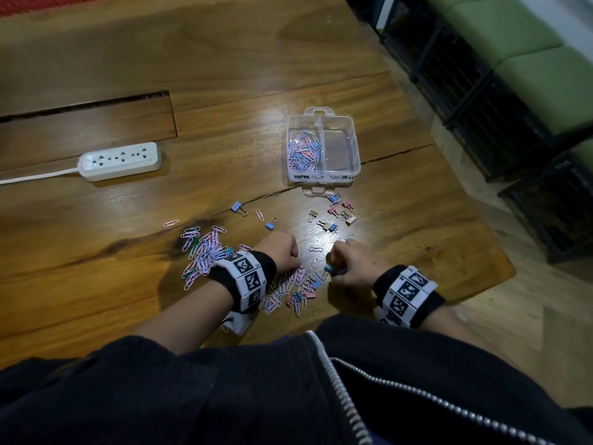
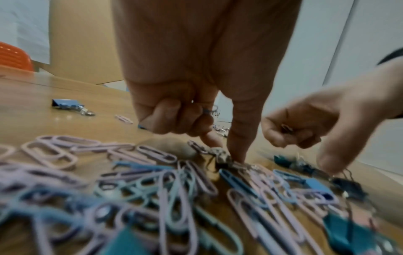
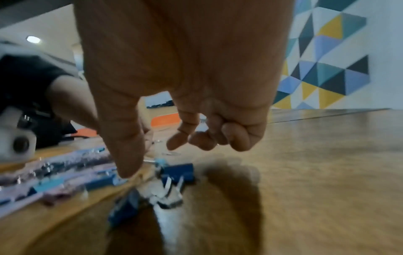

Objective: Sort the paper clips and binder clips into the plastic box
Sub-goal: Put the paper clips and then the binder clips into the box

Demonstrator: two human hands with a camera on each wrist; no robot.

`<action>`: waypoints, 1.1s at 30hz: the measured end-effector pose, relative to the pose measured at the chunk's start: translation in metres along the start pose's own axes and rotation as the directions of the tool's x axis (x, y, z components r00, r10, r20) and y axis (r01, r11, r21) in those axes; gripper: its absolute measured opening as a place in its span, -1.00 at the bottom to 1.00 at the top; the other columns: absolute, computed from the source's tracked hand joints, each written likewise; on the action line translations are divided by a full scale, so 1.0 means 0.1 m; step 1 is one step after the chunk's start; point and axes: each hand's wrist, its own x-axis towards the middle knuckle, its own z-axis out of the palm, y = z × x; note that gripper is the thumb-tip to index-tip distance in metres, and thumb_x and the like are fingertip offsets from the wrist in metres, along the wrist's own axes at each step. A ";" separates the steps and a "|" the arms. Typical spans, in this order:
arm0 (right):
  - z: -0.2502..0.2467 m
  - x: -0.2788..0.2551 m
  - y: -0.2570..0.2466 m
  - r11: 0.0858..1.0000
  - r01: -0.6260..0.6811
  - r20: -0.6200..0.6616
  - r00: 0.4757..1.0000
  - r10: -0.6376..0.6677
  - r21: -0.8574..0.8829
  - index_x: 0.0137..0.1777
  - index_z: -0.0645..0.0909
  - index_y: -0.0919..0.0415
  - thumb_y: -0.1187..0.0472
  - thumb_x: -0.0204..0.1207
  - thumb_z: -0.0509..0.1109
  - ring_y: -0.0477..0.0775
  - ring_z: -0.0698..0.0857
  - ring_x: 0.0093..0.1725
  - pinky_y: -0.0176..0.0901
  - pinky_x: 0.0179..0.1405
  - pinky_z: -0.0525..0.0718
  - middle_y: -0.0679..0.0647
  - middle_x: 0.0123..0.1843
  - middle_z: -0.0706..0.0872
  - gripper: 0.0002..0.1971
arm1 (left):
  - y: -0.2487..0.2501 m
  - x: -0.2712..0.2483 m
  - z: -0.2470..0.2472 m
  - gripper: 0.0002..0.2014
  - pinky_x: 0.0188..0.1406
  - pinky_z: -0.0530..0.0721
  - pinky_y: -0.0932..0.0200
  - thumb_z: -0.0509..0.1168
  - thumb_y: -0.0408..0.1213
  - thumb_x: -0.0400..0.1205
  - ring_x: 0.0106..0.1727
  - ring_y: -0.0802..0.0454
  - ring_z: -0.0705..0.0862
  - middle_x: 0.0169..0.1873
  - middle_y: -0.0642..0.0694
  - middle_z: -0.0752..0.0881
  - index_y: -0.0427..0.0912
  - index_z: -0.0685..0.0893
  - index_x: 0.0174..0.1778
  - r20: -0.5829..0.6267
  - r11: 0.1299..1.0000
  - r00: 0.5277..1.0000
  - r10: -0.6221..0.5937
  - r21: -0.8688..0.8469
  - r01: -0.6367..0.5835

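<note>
The clear plastic box [image 1: 322,175] has pink and blue paper clips [image 1: 303,149] in its left compartment; its right compartment is bare. A loose pile of paper clips [image 1: 202,252] [image 2: 152,181] lies by my left wrist. Binder clips [image 1: 340,213] are scattered in front of the box, and more [image 1: 301,293] [image 3: 176,170] lie between my wrists. My left hand [image 1: 288,252] [image 2: 224,150] keeps paper clips in its curled fingers while thumb and forefinger pinch a piece on the table. My right hand [image 1: 345,261] [image 3: 152,155] grips a binder clip in its curled fingers, thumb pointing down over blue binder clips.
A white power strip [image 1: 120,160] with its cord lies at the left of the wooden table [image 1: 401,220]. The table's right edge runs close to the box, with black crates [image 1: 481,107] and green cushions [image 1: 529,43] beyond. A long slot [image 1: 86,104] cuts the tabletop at the far left.
</note>
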 end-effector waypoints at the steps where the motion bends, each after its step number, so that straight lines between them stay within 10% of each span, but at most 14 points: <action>1: 0.01 0.02 0.03 0.999 -0.023 -0.025 0.999 0.023 -0.030 0.05 0.45 0.13 0.20 0.37 0.47 0.04 0.49 0.10 -0.12 0.11 0.57 0.05 0.09 0.47 -0.69 | 0.01 0.02 -0.01 -0.85 -0.25 0.48 0.24 0.34 -0.27 0.56 -0.13 0.04 0.52 -0.23 -0.03 0.54 -0.13 0.51 -0.27 0.030 1.000 0.999 -0.020 -0.022 0.020; 8: -0.01 0.01 -0.03 0.998 0.017 -0.358 0.934 0.006 0.062 0.02 0.53 0.16 0.15 0.45 0.40 -0.05 0.43 0.09 -0.22 0.10 0.44 0.01 0.04 0.48 -0.80 | 0.05 0.04 -0.03 -0.70 -0.49 0.40 0.30 0.20 -0.24 0.62 -0.46 0.12 0.41 -0.46 -0.01 0.44 -0.13 0.40 -0.45 0.098 0.989 0.988 -0.120 -0.075 0.127; 14: 0.06 -0.08 -0.32 0.859 0.113 -0.190 0.982 -0.019 0.499 0.03 0.62 0.34 0.29 0.43 0.45 -0.34 0.57 -0.33 -0.64 -0.46 0.46 -0.18 -0.29 0.54 -0.79 | 0.09 -0.02 -0.15 -0.64 -0.61 0.35 0.34 0.09 -0.21 0.70 -0.52 0.13 0.37 -0.50 -0.02 0.45 -0.13 0.44 -0.45 0.178 0.932 0.982 -0.057 -0.343 0.116; 19: 0.06 -0.02 -0.38 0.839 0.139 -0.197 0.980 -0.039 0.526 0.02 0.60 0.16 0.22 0.48 0.39 -0.07 0.52 -0.20 -0.29 -0.24 0.48 -0.11 -0.27 0.52 -0.86 | 0.07 -0.10 -0.22 -0.74 -0.50 0.36 0.31 0.05 -0.19 0.72 -0.46 0.13 0.40 -0.41 -0.02 0.50 -0.13 0.50 -0.25 0.248 0.742 0.969 0.015 -0.653 0.156; 27: 0.02 -0.01 -0.32 0.817 0.190 -0.134 0.981 -0.139 0.545 -0.23 0.52 0.19 0.32 0.53 0.31 -0.34 0.57 -0.43 -0.61 -0.48 0.47 -0.09 -0.28 0.56 -0.89 | 0.01 -0.12 -0.26 -0.75 -0.63 0.33 0.37 0.07 -0.24 0.71 -0.64 0.21 0.36 -0.46 -0.03 0.37 -0.17 0.46 -0.28 0.129 0.451 0.992 0.015 -0.886 0.108; 33: 0.00 0.09 -0.18 0.932 0.089 -0.275 0.961 0.012 0.352 -0.16 0.58 0.23 0.23 0.50 0.36 -0.15 0.53 -0.25 -0.39 -0.25 0.47 -0.05 -0.25 0.60 -0.93 | 0.00 -0.15 -0.31 -0.81 -0.58 0.61 0.40 0.04 -0.35 0.72 -0.37 0.11 0.46 -0.28 -0.10 0.44 -0.31 0.55 -0.01 0.100 0.286 0.993 -0.059 -0.951 0.113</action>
